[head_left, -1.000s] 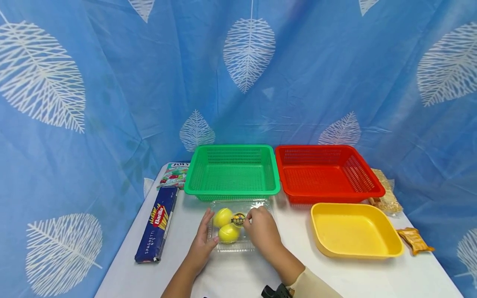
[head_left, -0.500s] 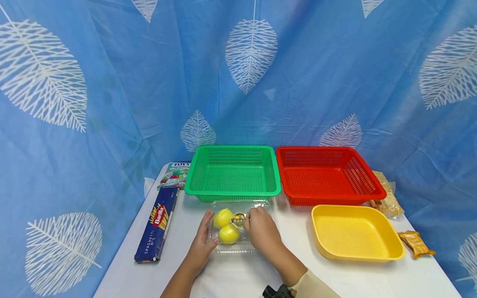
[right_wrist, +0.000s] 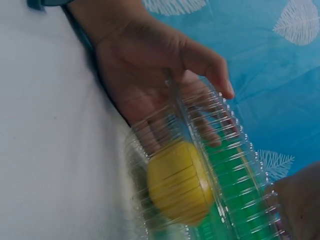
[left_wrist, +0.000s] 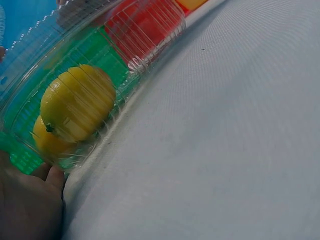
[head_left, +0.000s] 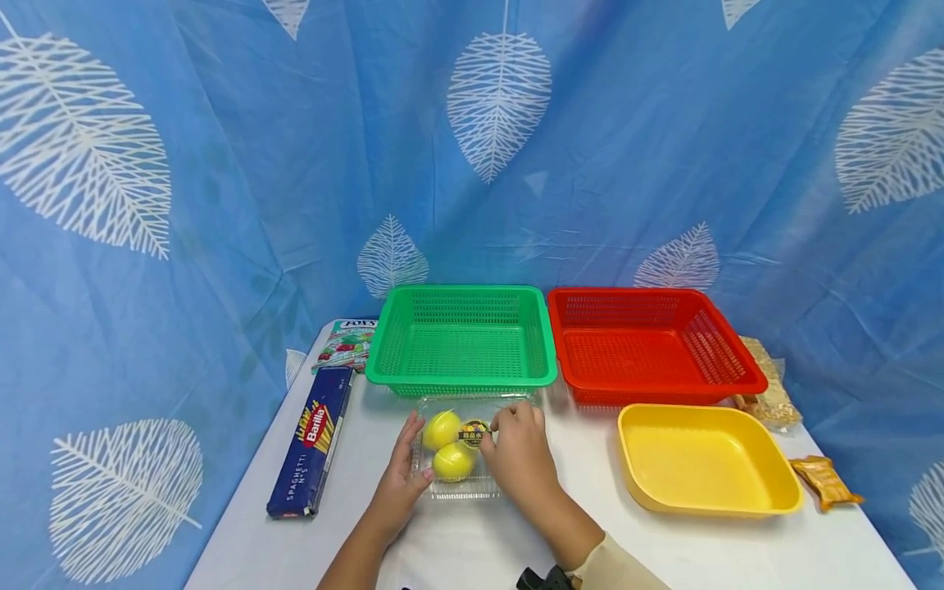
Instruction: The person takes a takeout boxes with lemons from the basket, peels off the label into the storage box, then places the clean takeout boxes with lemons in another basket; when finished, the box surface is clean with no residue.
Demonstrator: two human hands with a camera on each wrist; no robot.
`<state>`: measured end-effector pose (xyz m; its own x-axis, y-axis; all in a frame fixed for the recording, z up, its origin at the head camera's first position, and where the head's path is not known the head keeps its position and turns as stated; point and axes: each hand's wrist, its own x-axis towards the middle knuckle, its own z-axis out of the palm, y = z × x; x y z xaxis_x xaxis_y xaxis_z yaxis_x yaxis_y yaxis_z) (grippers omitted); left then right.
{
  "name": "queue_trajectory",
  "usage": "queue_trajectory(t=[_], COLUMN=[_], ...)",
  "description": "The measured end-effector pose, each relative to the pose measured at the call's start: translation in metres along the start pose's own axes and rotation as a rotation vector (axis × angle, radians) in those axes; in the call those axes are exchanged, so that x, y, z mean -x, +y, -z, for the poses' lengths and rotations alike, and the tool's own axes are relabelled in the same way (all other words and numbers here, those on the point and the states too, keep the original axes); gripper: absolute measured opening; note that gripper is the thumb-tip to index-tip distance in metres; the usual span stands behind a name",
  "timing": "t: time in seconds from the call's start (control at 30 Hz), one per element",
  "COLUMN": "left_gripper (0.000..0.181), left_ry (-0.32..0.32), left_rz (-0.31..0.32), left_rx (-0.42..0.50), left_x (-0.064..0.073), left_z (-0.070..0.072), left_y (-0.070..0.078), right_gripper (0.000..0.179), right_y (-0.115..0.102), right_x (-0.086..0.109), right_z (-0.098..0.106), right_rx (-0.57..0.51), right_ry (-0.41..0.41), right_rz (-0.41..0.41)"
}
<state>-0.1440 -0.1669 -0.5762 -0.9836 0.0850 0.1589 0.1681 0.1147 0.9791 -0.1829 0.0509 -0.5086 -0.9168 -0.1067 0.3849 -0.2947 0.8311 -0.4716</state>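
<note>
A clear plastic clamshell box [head_left: 472,483] lies on the white table, with two yellow lemons [head_left: 453,463] visible inside at its left end. A dark round label sticker [head_left: 474,433] is on its lid. My left hand [head_left: 397,490] rests against the box's left side, fingers extended, thumb at the front corner; in the left wrist view that hand [left_wrist: 30,205] touches the box's end. Over the lid, my right hand [head_left: 522,455] has curled fingers and pinches the sticker's right edge between thumb and forefinger; the fingertip contact is partly hidden.
Behind the box stand a green basket [head_left: 460,383] and a red basket [head_left: 656,389]. A yellow tub [head_left: 708,504] is at the right, near an orange snack packet [head_left: 826,482] and a bag of grains [head_left: 774,401]. A spaghetti box [head_left: 313,442] and candy bag [head_left: 345,346] lie left.
The right hand's fingers have shifted slightly at the label sticker, and a little more of the sticker shows. The left hand and the box have stayed in place.
</note>
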Motion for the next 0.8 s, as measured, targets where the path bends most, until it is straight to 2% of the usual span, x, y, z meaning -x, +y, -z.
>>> queue_trajectory(t=[0.23, 0.43, 0.67, 0.8], left_gripper=[0.083, 0.082, 0.081, 0.08], left_ry=[0.005, 0.0, 0.001, -0.001], left_rz=[0.012, -0.01, -0.019, -0.024], left_rx=[-0.011, -0.03, -0.032, -0.027], left_x=[0.0, -0.001, -0.001, 0.0], left_z=[0.0, 0.0, 0.001, 0.001], left_y=[0.001, 0.001, 0.0, 0.001], right_gripper=[0.012, 0.014, 0.014, 0.014], right_y=[0.001, 0.001, 0.004, 0.009], right_x=[-0.002, -0.005, -0.005, -0.008], right_z=[0.002, 0.005, 0.009, 0.013], right_rx=[0.029, 0.01, -0.108, -0.259], right_ry=[-0.039, -0.107, -0.156, -0.169], right_rz=[0.045, 0.064, 0.061, -0.021])
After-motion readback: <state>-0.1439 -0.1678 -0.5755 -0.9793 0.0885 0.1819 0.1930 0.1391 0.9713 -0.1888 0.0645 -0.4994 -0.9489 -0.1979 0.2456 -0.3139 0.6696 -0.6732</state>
